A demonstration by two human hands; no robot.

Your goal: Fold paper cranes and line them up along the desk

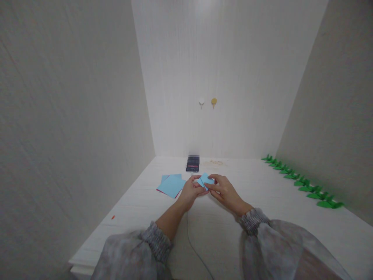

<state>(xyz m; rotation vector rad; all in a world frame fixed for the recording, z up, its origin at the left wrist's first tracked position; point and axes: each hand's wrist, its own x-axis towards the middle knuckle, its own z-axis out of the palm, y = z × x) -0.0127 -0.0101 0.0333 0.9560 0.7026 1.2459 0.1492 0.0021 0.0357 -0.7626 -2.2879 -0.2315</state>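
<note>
A small folded piece of light blue paper (206, 180) is held between my two hands, raised a little over the white table. My left hand (191, 191) grips its left side, fingers curled around the edge. On the right, my right hand (223, 189) pinches the paper between thumb and fingers. A crease or folded edge runs across the paper's face. Just left of my left hand lies a loose stack of light blue paper sheets (171, 184), with a red edge showing underneath.
A phone (192, 163) stands near the back wall, with a white cable (190, 241) running toward me. Several green folded paper pieces (301, 181) line the table's right side. A small orange-red object (113, 217) lies at left. Two hooks, one white (201, 102), one yellow (214, 101), hang on the wall.
</note>
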